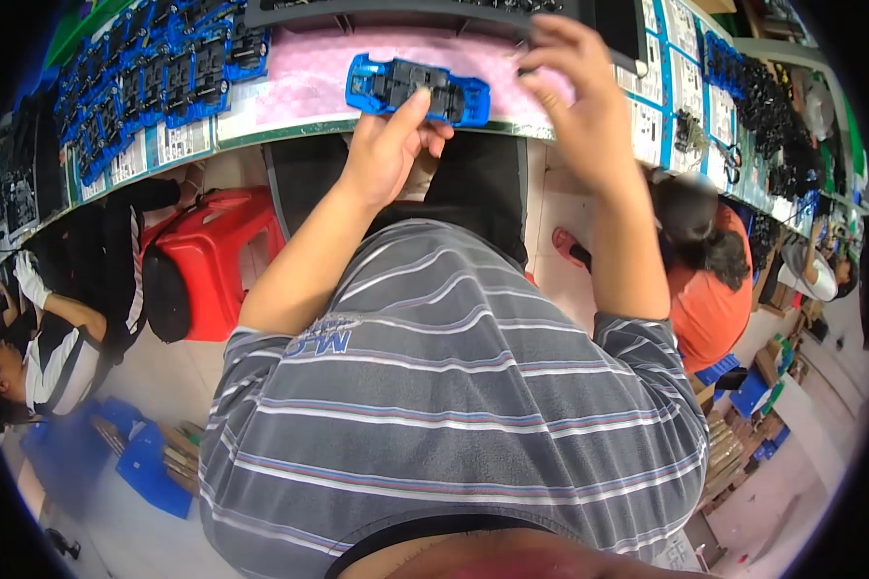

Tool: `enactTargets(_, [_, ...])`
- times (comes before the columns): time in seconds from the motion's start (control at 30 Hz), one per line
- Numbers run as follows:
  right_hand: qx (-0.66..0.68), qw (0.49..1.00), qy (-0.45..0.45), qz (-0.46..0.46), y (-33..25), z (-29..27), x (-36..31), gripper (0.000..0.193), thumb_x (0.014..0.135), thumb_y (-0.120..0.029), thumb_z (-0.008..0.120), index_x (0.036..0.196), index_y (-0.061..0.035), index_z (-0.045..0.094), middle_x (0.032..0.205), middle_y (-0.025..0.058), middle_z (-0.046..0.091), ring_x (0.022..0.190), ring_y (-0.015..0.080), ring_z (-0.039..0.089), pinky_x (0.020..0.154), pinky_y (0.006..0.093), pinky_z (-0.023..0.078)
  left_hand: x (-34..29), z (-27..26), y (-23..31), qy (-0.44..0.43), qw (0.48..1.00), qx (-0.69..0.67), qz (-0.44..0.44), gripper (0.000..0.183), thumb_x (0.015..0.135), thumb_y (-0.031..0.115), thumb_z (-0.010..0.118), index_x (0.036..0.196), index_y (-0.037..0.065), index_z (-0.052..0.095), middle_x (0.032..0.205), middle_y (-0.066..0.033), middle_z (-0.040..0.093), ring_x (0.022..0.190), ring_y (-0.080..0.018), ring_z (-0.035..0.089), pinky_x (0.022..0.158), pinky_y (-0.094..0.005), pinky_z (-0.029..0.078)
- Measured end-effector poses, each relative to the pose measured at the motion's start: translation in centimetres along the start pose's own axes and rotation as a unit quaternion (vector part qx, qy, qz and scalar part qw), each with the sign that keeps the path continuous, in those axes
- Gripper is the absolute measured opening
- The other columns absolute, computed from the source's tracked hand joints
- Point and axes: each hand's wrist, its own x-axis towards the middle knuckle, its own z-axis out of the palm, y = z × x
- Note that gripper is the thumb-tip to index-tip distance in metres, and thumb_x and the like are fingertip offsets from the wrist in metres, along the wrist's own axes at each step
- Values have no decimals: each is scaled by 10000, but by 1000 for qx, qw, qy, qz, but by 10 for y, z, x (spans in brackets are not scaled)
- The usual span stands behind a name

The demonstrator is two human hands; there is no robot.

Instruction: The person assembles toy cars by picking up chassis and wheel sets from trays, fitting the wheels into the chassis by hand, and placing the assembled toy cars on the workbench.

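My left hand point(388, 154) is closed round a blue toy car body point(362, 83) with a black underside point(417, 81) turned up. The thumb presses on the middle of the underside, and the fingers wrap beneath. To the right, my right hand point(579, 96) is raised over the pink mat, apart from the car. Its thumb and forefinger pinch a small black part point(525, 71), too small to make out in detail. Beyond the hands stands a black tray point(396, 19) with small black pieces at its right end.
Many blue car bodies point(198, 72) lie in rows at the left of the bench. A pink mat point(304, 72) covers the bench before me. Black parts point(772, 111) are heaped at the right. A red stool point(224, 256) stands left; a person in orange point(714, 299) sits right.
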Motion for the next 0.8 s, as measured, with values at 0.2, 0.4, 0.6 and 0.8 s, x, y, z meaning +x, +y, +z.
enactTargets(0.2, [20, 999, -18, 18, -16, 32, -31, 300, 755, -97, 792, 1022, -45, 665, 1144, 140, 631, 1076, 326, 610, 905, 374, 490, 7, 9, -4, -37, 999, 19, -3, 251, 992, 244, 583, 1127, 32, 575, 963, -72, 654, 797, -140, 621, 640, -267, 493])
enactTargets(0.4, [25, 997, -55, 41, -14, 37, -26, 499, 715, -151, 828, 1144, -21, 610, 1077, 148, 656, 995, 339, 639, 870, 374, 504, -1, 6, -6, -28, 999, 47, -1, 272, 1012, 257, 526, 1165, 34, 559, 988, -67, 638, 828, -145, 608, 670, -285, 484])
enactTargets(0.6, [33, 998, -47, 1, -3, 28, -4, 490, 743, -225, 837, 1145, -28, 638, 1076, 130, 664, 991, 244, 654, 866, 344, 512, -8, -4, -2, -5, 999, 48, 1, 278, 1011, 255, 525, 1179, 35, 558, 994, -83, 658, 820, -149, 618, 661, -284, 485])
enactTargets(0.8, [-248, 969, -14, -17, 78, -37, 96, 250, 737, -30, 735, 977, 5, 678, 904, 201, 651, 826, 353, 649, 761, 387, 523, -5, -8, -1, -10, 999, 37, 10, 309, 1007, 271, 528, 1193, 26, 557, 1007, -101, 669, 812, -167, 625, 649, -292, 485])
